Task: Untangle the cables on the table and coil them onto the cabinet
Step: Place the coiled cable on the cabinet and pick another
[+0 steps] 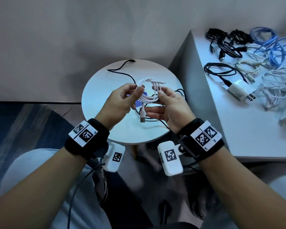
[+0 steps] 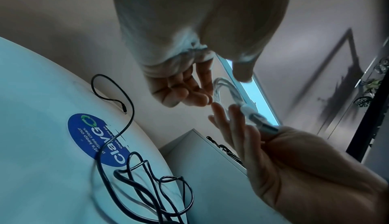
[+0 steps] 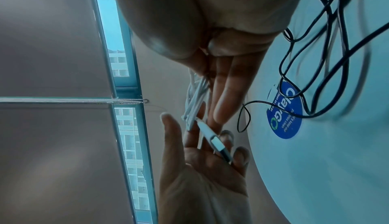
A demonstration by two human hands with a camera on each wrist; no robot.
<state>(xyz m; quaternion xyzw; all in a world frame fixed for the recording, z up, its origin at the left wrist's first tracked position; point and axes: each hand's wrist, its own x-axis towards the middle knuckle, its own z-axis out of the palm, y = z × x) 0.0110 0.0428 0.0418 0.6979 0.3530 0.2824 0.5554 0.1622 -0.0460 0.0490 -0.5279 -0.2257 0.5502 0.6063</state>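
Well along, I judge: many coiled cables, black, blue and white, already lie on the cabinet (image 1: 238, 113) at 3 o'clock. One black cable (image 1: 122, 71) is left loose on the round table (image 1: 96, 96), partly tangled. White cable (image 1: 147, 98) is in the air over the table centre, wound into a small neat loop, USB plug dangling toward 6 o'clock. Left hand (image 1: 120, 100) grip pinches the loop; right hand (image 1: 172, 104) grip pinches its other side, lower fingers straight.
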